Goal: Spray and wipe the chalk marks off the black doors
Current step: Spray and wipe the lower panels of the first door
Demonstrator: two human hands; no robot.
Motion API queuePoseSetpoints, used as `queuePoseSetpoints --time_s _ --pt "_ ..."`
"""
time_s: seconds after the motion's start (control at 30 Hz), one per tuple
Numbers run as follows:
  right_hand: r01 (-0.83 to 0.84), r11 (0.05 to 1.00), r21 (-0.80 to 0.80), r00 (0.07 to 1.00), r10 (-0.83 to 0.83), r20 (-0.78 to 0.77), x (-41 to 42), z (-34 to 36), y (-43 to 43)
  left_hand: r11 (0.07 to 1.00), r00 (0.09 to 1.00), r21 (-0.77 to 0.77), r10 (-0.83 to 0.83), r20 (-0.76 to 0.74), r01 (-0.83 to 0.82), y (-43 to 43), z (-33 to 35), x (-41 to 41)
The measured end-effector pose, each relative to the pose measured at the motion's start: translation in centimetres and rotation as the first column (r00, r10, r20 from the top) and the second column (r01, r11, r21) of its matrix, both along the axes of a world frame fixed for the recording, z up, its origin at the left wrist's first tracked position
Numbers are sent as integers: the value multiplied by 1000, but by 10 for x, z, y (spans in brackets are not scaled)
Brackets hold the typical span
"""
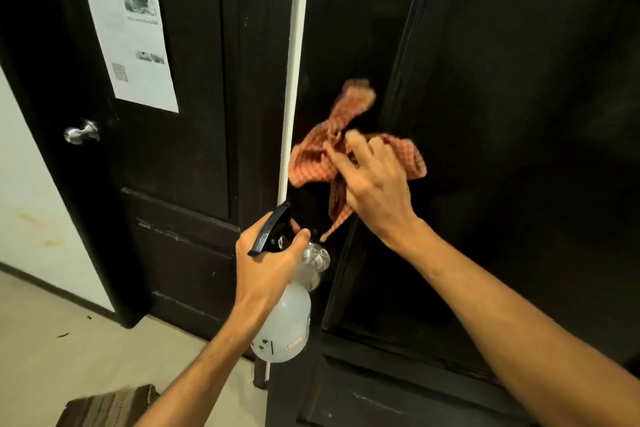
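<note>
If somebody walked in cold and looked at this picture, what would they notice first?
The orange checked cloth stands out most, bunched in the right hand against the right black door, mid-frame. Just below, the left hand grips a whitish spray bottle by its black trigger head. On the left door, a white printed sheet hangs above a silver knob.

Bare left grip (266, 263), bare right grip (377, 191), bare forearms (502, 315)

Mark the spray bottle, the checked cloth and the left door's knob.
spray bottle (282, 319): head view, translucent body.
checked cloth (308, 166): head view, left fold.
left door's knob (77, 133): head view, metal ball.
</note>
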State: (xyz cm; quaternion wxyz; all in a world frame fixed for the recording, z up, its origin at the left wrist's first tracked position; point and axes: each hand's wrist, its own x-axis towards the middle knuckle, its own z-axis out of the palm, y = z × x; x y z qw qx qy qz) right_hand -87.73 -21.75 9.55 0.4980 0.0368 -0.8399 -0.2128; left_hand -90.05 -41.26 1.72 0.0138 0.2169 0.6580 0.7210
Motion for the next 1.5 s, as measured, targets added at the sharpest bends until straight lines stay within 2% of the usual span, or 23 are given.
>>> queuePoseSetpoints --time_s 0.07,0.17,0.23,0.3,0.37,0.4,0.57,0.6,0.7,0.77,0.83,0.9,0.93,0.97,1.07,1.1,1.17,1.27,1.3,1.37,1.43,1.47,1.5 --pt "16 995 97 996 -25 89 13 8 5 999 1000 11 -30 -7 30 7 8 8" --pt "30 992 -121 996 -40 -85 21 54 12 999 999 17 -43 -29 44 21 17 12" --pt "43 987 -156 991 -62 -115 26 57 10 999 998 22 -45 -40 45 27 25 15" --pt "31 999 -23 996 -29 88 29 30 9 998 998 38 -48 -35 49 31 32 16" --pt "12 996 91 947 -41 319 40 12 8 998 998 44 -47 -44 49 31 39 16" --pt "12 994 105 935 -48 351 41 20 9 998 998 42 -41 -48 43 30 43 14" --pt "22 985 -168 997 -34 -69 0 107 -11 998 998 68 19 -60 -15 18 61 -7" --pt "11 994 -110 998 -18 -63 -12 106 -18 997 997 69 30 -68 -25 14 64 -10" --pt "-51 973 224 970 -5 243 -34 71 -36 996 996 68 60 -73 -55 2 68 -18" --pt "-52 952 302 958 -38 283 -35 76 -36 996 995 71 67 -79 -61 -5 69 -23" --pt "-5 986 165 992 -16 124 -32 103 -31 996 994 71 52 -100 -45 -8 69 -26" --pt "50 991 -123 989 -65 -129 -17 121 -21 998 994 66 29 -105 -22 -6 67 -24" --pt "62 978 -200 974 -103 -204 -7 115 -13 997 994 70 20 -105 -12 -3 67 -21" --pt "83 978 -190 972 -121 -202 2 100 -6 998 995 68 6 -100 1 2 67 -17" --pt "112 987 112 976 -130 175 34 46 3 997 996 61 -38 -81 43 18 66 1" --pt "113 979 168 960 -152 237 43 48 10 997 996 59 -48 -75 52 25 66 8" --pt "158 984 83 975 -169 147 53 73 22 998 995 39 -52 -86 55 35 67 20" --pt "190 946 -263 958 -237 -160 83 90 49 996 990 35 -81 -116 86 55 67 45" --pt "177 949 -262 958 -227 -173 94 73 61 995 988 29 -94 -118 98 61 67 55" --pt "166 979 -115 986 -166 14 119 22 81 993 985 18 -117 -124 120 74 67 74" --pt "161 987 22 952 -162 259 152 -7 100 989 980 6 -148 -133 150 93 68 95" --pt "156 987 27 945 -157 287 165 -3 112 986 977 -4 -165 -135 166 103 69 105" --pt "172 985 -18 959 -163 230 174 9 120 983 974 -12 -181 -133 181 111 70 113"
